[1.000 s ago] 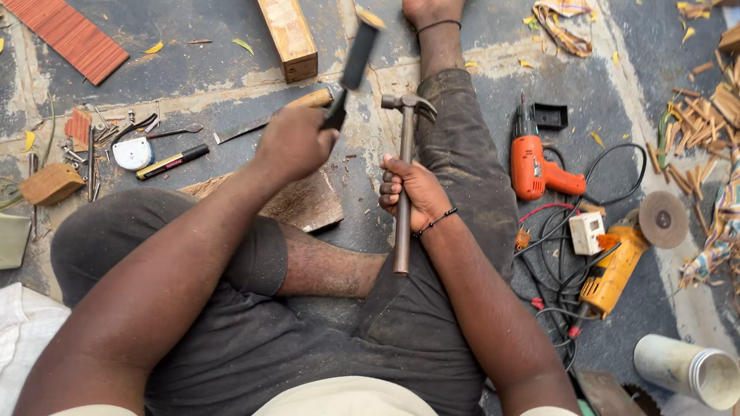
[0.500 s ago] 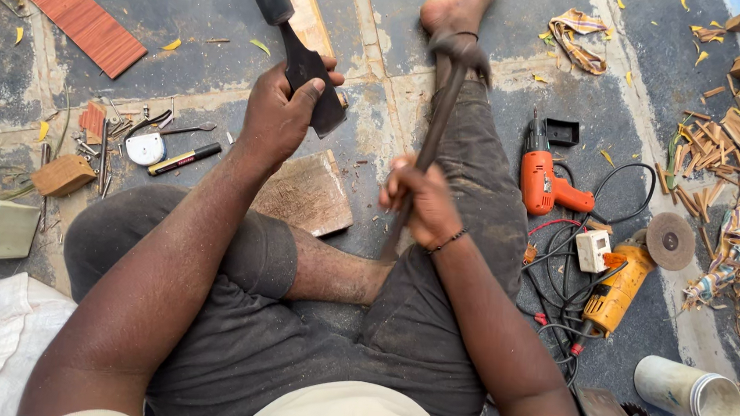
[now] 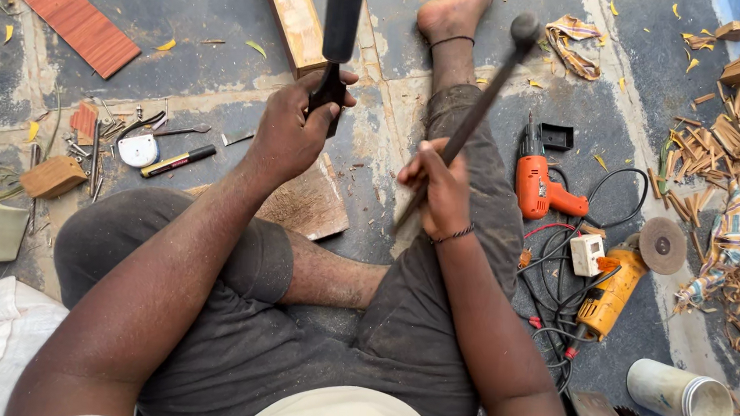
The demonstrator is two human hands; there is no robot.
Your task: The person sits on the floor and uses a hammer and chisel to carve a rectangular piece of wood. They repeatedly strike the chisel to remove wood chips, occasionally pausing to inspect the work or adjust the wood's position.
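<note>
My left hand (image 3: pixel 293 127) is clamped round a dark-handled chisel (image 3: pixel 342 30), held upright above the wooden board (image 3: pixel 304 203) on the floor. My right hand (image 3: pixel 442 192) grips the hammer (image 3: pixel 484 102) just right of that board, its head raised.

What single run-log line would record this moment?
left hand: grips black-handled chisel, upright | right hand: grips dark-shafted hammer, raised, tilted | below: flat brown wooden board on floor
</note>
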